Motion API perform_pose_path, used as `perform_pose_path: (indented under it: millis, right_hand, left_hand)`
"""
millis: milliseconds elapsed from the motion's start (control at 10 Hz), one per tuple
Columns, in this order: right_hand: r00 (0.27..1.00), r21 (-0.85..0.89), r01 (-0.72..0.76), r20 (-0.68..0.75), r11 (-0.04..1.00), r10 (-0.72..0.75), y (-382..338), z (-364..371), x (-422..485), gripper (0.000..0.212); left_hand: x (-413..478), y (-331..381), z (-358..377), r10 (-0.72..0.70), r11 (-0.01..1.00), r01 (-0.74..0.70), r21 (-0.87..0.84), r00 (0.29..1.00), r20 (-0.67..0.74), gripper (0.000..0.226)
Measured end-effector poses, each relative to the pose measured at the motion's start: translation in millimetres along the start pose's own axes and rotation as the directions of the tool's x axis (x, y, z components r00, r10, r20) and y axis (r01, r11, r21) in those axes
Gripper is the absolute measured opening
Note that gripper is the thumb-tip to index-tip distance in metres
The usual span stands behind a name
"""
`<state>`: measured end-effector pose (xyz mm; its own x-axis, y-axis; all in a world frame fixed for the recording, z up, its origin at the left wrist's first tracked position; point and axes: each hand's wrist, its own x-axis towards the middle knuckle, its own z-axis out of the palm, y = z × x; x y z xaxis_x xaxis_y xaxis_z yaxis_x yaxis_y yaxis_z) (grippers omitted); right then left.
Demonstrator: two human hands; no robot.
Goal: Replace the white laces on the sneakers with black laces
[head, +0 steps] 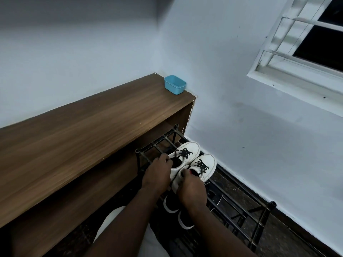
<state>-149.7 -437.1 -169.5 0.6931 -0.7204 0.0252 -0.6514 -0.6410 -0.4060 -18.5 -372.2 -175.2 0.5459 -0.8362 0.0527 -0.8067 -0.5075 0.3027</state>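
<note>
**Both sneakers held on the shoe rack, black laces in**

The two white sneakers stand side by side at the far end of the black shoe rack (239, 210), toes pointing to the wall. The left sneaker (192, 147) and the right sneaker (209, 160) touch along their sides, and both carry black laces (202, 165) through the eyelets.

The left hand (157, 173) grips the left sneaker, fingers curled over its collar. The right hand (193, 190) grips the right sneaker at its heel, thumb on the rim.

A pair of black shoes (170, 203) lies partly hidden below the hands. A blue tub (174, 84) sits at the far right corner of the wooden desk (92, 130), beside the rack.
</note>
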Motion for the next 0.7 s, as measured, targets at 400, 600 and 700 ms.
perform_pose_path:
  millis: [400, 600, 700]
  right_hand:
    - [0.999, 0.018, 0.014, 0.042, 1.000, -0.015, 2.5, -5.5, -5.5, 0.015]
    - [0.996, -0.145, -0.039, -0.080, 0.989, 0.028, -2.9, -17.1, -14.0, 0.021]
    - [0.990, -0.048, 0.074, -0.119, 0.996, -0.079, -22.4, -31.2, -0.6, 0.025]
  left_hand:
    - [-12.3, -0.3, -5.8, 0.020, 0.996, -0.016, -0.089, 0.999, 0.043, 0.033]
    - [-30.5, 5.2, -18.0, -0.008, 0.993, 0.012, -0.117, 0.999, 0.037, 0.042]
    - [-26.7, 1.6, -38.8, 0.009, 0.987, -0.017, -0.157, 0.998, -0.055, 0.035]
